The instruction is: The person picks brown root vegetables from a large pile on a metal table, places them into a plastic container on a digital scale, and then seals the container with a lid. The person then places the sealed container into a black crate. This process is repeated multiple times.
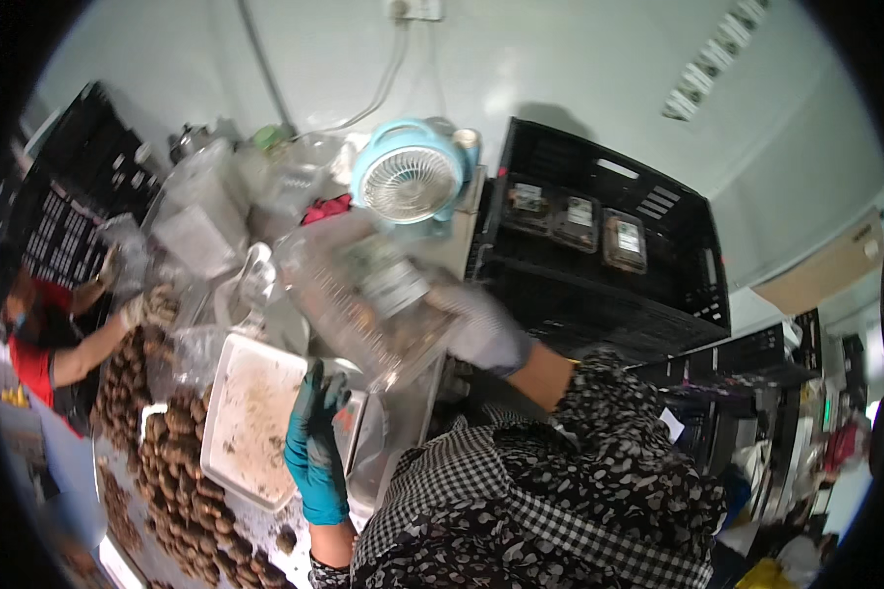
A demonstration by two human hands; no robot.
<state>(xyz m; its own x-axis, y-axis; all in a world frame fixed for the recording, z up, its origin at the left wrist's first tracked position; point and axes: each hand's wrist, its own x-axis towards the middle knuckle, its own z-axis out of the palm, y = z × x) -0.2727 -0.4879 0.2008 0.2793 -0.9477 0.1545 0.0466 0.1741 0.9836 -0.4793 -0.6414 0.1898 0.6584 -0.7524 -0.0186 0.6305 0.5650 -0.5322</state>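
Observation:
My right hand (486,327), in a pale grey glove, grips the near edge of a clear plastic clamshell box (339,309). The box is blurred and bears a printed label (390,280); its contents cannot be made out. My left hand (317,442), in a teal glove, is at the right rim of a white plastic tray (254,423). Its fingers are bent, but whether they grip the rim is unclear. Brown specks dot the tray's floor. Beside that hand, partly hidden, is a device with a red display (348,418).
Brown, rounded produce (184,471) lies heaped on the table. Across it, a person's gloved hand (151,308) is among clear plastic packaging. A blue fan (410,177) stands by the wall. At right, a black crate (604,287) holds several labelled clamshells (625,241).

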